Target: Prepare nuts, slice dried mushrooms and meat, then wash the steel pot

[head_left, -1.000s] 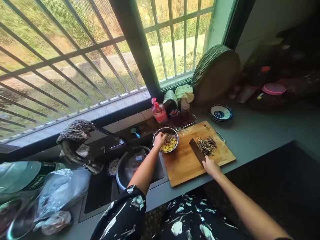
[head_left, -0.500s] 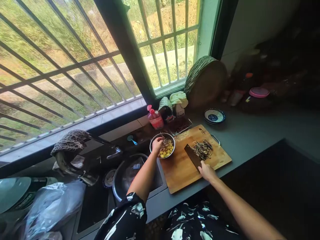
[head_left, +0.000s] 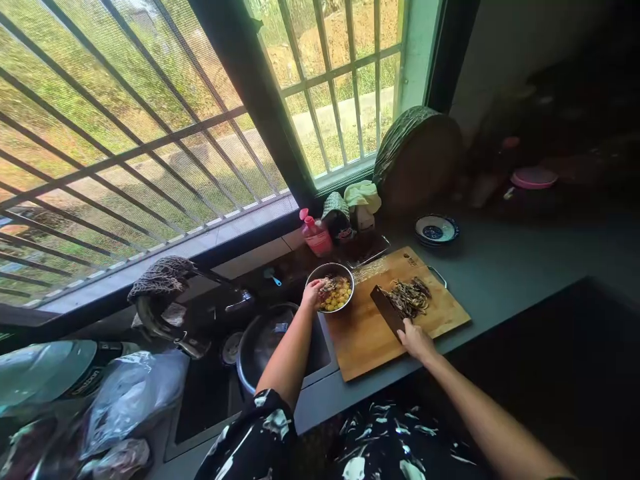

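My right hand (head_left: 417,341) is closed round the handle of a dark-bladed cleaver (head_left: 387,311). Its blade lies on a wooden cutting board (head_left: 353,353), against the left side of a pile of thin, dark-and-pale strips (head_left: 411,297). My left hand (head_left: 313,294) reaches over the left rim of a metal bowl (head_left: 331,268), fingers drawn together inside it. Whatever they hold, if anything, is too small to make out. Small yellow round pieces (head_left: 337,297) and some brownish shreds are in the bowl, which stands at the board's left edge.
Left of the board is a sink with a large basin (head_left: 250,353) and a cloth-wrapped faucet (head_left: 163,283). Behind stand a pink pump bottle (head_left: 316,233) and a shallow tray (head_left: 367,248). Stacked dishes (head_left: 437,230) sit at the back right. Plastic bags (head_left: 135,393) lie at left.
My left hand has drawn back slightly, from above the bowl's middle to its left side. The cleaver stays beside the strips. The whole view has shifted a little.
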